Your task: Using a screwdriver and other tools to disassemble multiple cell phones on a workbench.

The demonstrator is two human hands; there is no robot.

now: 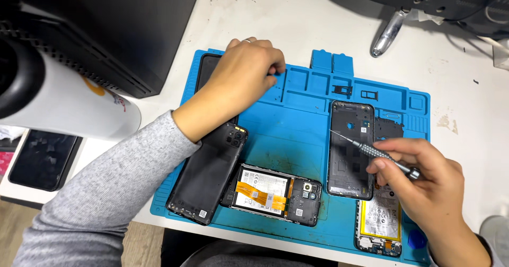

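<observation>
Two hands are working over a blue repair mat [297, 113] lying on the white tabletop [318, 18]. The right hand [424, 179] is gripping a thin screwdriver [371, 153], its tip hovering above a black phone frame [350, 150]. The left hand [246, 73] is curling its fingers into a mat compartment, and whether they are pinching anything cannot be told. An opened phone [275, 193] showing its battery is lying between two black back covers.

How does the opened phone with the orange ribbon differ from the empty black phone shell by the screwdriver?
The opened phone with the orange ribbon lies crosswise near the blue mat's front edge, its battery in place. The empty black phone shell lies lengthwise, holds no battery, and sits under the metal screwdriver in the right hand. Both lie open side up.
</observation>
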